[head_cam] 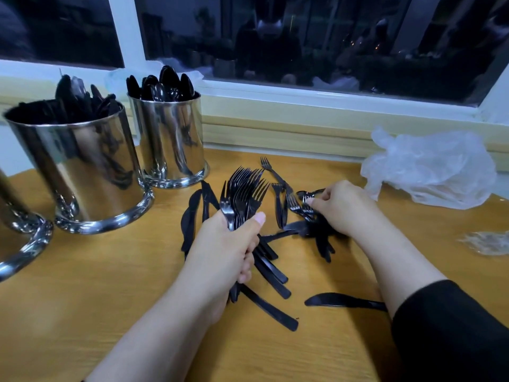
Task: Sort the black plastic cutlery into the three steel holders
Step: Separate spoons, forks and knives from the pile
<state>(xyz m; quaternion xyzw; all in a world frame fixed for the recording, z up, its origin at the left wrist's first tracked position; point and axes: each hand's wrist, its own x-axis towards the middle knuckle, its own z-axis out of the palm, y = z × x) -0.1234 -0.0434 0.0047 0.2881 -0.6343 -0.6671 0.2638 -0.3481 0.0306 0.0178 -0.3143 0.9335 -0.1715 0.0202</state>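
Steel holders on the wooden surface already bristle with black cutlery, two well stocked. Left hand grips a bundle of forks, fingers wrapped round the handles; right hand pinches another fork from the loose scatter. Knives remain unsorted.

A crumpled clear plastic bag lies below the window.

The left edge cuts off my third holder. My right hand hides the fork handles beneath it; cutlery there blurs together.
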